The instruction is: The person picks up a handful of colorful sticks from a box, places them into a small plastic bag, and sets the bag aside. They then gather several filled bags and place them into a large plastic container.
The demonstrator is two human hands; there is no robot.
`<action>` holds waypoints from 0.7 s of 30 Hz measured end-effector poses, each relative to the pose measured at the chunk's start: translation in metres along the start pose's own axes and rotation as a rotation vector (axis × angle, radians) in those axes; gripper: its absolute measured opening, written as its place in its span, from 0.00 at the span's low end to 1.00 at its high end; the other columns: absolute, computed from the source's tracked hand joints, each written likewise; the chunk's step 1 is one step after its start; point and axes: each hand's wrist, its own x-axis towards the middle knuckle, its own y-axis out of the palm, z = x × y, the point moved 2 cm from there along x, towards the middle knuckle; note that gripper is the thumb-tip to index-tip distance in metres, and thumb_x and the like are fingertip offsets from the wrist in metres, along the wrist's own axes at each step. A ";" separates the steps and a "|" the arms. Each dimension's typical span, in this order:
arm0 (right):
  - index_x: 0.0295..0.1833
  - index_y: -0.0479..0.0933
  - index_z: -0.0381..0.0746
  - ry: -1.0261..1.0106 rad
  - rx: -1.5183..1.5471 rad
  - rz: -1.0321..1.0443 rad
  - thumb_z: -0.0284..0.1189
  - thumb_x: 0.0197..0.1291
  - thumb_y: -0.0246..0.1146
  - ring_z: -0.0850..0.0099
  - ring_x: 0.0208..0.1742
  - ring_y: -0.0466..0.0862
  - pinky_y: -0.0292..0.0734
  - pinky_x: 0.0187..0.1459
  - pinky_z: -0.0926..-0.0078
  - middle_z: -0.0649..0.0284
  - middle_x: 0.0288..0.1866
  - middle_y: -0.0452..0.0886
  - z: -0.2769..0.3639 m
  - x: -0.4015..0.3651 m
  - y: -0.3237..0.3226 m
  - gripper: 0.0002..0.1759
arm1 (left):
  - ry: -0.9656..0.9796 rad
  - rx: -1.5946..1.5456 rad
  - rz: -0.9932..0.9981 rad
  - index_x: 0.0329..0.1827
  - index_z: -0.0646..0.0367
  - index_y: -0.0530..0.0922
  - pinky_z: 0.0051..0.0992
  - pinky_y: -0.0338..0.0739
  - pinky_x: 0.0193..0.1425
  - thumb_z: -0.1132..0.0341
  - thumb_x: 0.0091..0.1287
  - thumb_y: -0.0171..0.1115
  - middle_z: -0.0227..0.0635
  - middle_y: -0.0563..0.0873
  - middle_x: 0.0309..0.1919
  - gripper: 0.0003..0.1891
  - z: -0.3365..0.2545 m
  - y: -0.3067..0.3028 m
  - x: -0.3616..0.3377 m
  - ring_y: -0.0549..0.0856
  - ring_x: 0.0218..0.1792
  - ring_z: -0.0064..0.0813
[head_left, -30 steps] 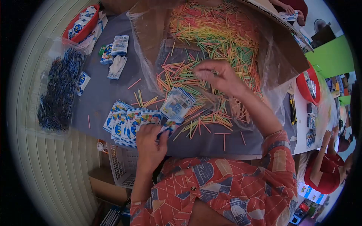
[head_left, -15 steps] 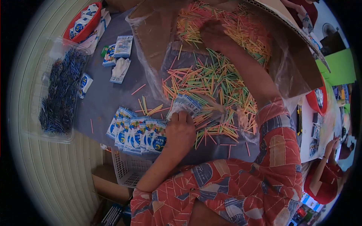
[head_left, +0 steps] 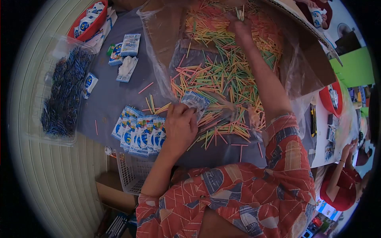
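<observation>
My left hand [head_left: 180, 127] has its fingers curled on the lower edge of a small packet [head_left: 195, 100] with a see-through face and blue-striped ends. Under and beside that hand lies an overlapping row of blue-and-white packets [head_left: 137, 133]. At the far side, my right hand [head_left: 241, 31] is closed around a few thin coloured sticks [head_left: 240, 14], whose ends stick up past the fingers. Below it spreads a large heap of pink, yellow and green sticks [head_left: 226, 75], spilling out of an open cardboard box [head_left: 307, 55] lined with clear plastic.
At the left stands a clear plastic tray [head_left: 75, 139] of dark, shiny strips. A red basket [head_left: 101, 23] holds more packets. Several loose packets [head_left: 130, 44] lie on the grey table cover [head_left: 107, 95]. A white crate [head_left: 129, 174] sits below the edge. Other people work at the right.
My right hand has risen from the heap, moved slightly right and now shows sticks in its fingers. My left hand has shifted a little left and away from me, its fingers more curled.
</observation>
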 end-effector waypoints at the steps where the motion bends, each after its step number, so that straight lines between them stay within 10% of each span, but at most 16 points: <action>1: 0.56 0.79 0.36 0.237 0.280 0.032 0.37 0.71 0.60 0.69 0.36 0.84 0.78 0.42 0.68 0.65 0.31 0.81 0.015 -0.005 0.001 0.17 | 0.118 0.126 -0.072 0.40 0.63 0.85 0.43 0.78 0.47 0.75 0.55 0.64 0.43 0.81 0.38 0.10 -0.004 0.000 0.001 0.82 0.43 0.49; 5: 0.50 0.80 0.38 0.550 0.833 0.076 0.42 0.73 0.59 0.76 0.27 0.75 0.74 0.35 0.74 0.69 0.23 0.75 0.044 -0.032 0.010 0.17 | 0.174 0.321 -0.037 0.38 0.66 0.84 0.42 0.79 0.49 0.76 0.54 0.64 0.44 0.82 0.40 0.09 0.001 0.018 -0.006 0.81 0.43 0.51; 12: 0.51 0.79 0.36 0.703 0.290 0.360 0.40 0.66 0.65 0.69 0.32 0.84 0.81 0.37 0.63 0.63 0.26 0.80 0.045 -0.074 -0.009 0.19 | 0.120 0.181 0.032 0.36 0.65 0.85 0.41 0.79 0.44 0.75 0.56 0.65 0.44 0.83 0.36 0.06 0.004 -0.002 -0.004 0.82 0.40 0.46; 19: 0.54 0.78 0.34 0.221 -0.263 0.419 0.38 0.74 0.54 0.63 0.39 0.87 0.82 0.46 0.59 0.57 0.29 0.85 0.031 -0.067 -0.048 0.18 | 0.022 -0.348 -0.158 0.31 0.66 0.85 0.32 0.75 0.36 0.73 0.55 0.75 0.40 0.82 0.27 0.07 0.003 -0.006 0.010 0.81 0.30 0.34; 21: 0.49 0.78 0.32 0.530 0.972 0.683 0.45 0.79 0.44 0.58 0.42 0.86 0.79 0.54 0.55 0.58 0.28 0.84 0.074 -0.077 -0.061 0.26 | -0.013 -0.437 -0.177 0.32 0.67 0.85 0.28 0.74 0.34 0.73 0.55 0.75 0.38 0.82 0.26 0.07 0.000 -0.002 0.017 0.80 0.27 0.30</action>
